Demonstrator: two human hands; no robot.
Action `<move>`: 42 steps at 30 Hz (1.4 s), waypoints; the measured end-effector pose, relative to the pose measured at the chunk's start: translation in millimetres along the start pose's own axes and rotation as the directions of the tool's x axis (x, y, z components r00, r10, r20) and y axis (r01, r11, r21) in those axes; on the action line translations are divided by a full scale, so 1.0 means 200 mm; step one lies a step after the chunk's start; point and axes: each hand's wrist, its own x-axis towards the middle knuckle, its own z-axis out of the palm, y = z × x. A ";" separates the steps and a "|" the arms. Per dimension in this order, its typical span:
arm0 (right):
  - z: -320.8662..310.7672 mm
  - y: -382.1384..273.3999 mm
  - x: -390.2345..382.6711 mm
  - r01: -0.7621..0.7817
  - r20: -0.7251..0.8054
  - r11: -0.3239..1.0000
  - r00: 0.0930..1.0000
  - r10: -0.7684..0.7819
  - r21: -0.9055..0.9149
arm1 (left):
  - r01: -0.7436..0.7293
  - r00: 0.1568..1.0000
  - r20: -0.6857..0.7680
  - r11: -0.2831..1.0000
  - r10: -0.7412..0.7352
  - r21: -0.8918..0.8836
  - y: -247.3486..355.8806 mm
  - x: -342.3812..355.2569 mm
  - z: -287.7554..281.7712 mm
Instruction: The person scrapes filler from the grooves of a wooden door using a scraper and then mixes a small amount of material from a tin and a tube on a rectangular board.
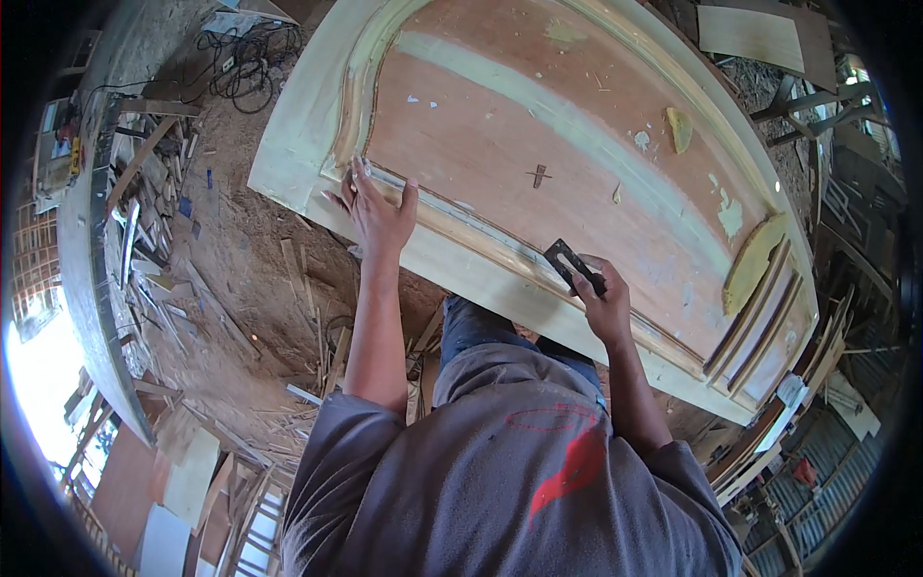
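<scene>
1. Grey short-sleeved T-shirt, loose, creased across the front.
2. Red printed shape on the shirt's chest, thin red outline just above it.
3. Sleeves ending above the elbows; forearms bare beyond the shirt.
4. Dark blue jeans showing just past the shirt's hem.
5. No gloves, watch or rings visible on left hand or right hand.

Carpentry workshop, dirt floor covered in sawdust and wood offcuts, large arched wooden door panel patched with filler, plywood sheets stacked, tangled power cables, corrugated metal sheets at edge.
</scene>
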 end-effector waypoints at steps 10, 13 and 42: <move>0.03 -0.03 0.01 -0.020 0.034 0.999 0.999 0.022 -0.045 | -0.133 0.988 0.084 0.989 0.128 0.064 0.09 -0.09 -0.05; 0.02 -0.02 0.02 -0.014 0.039 0.999 0.999 0.016 -0.038 | -0.155 0.981 0.128 0.987 0.148 0.048 0.13 -0.13 -0.05; -0.23 0.22 -0.03 0.029 0.005 0.996 1.000 -0.030 0.080 | -0.300 0.896 0.313 0.949 0.314 -0.094 0.73 -0.71 0.05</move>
